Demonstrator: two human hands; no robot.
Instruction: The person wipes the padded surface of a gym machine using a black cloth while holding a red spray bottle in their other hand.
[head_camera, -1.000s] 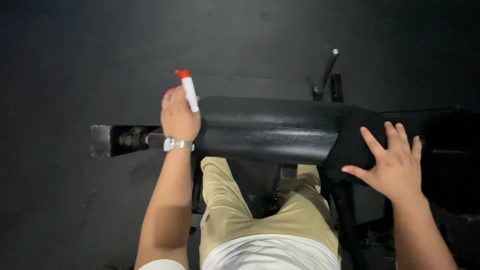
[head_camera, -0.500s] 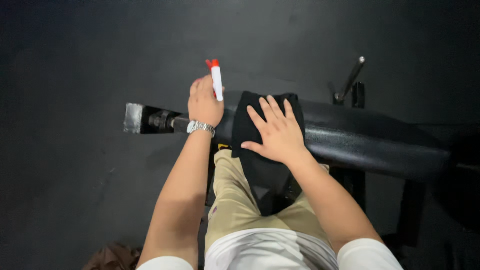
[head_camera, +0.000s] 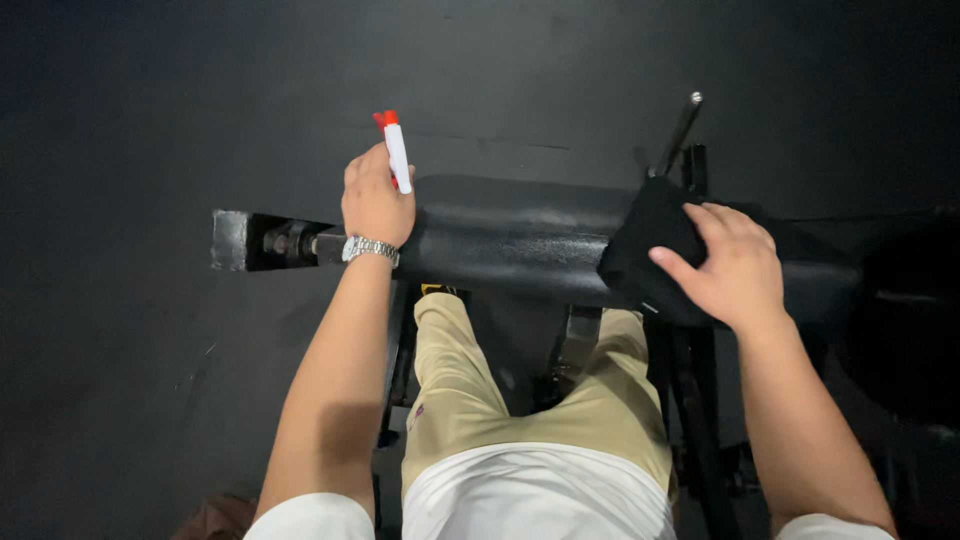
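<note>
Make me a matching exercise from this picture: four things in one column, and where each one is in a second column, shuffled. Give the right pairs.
Things
1. spray bottle
2. black cloth
3. wristwatch
4. black padded roller

Places
A. under the right hand
B. in the left hand
C. across the frame, in front of the person
D. on the left wrist

Pairs: 1-B, 2-A, 3-D, 4-C

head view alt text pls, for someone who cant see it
Seen from above, a person's right hand presses a black cloth onto a black padded roller, while the left hand holds a white spray bottle with a red tip.
</note>
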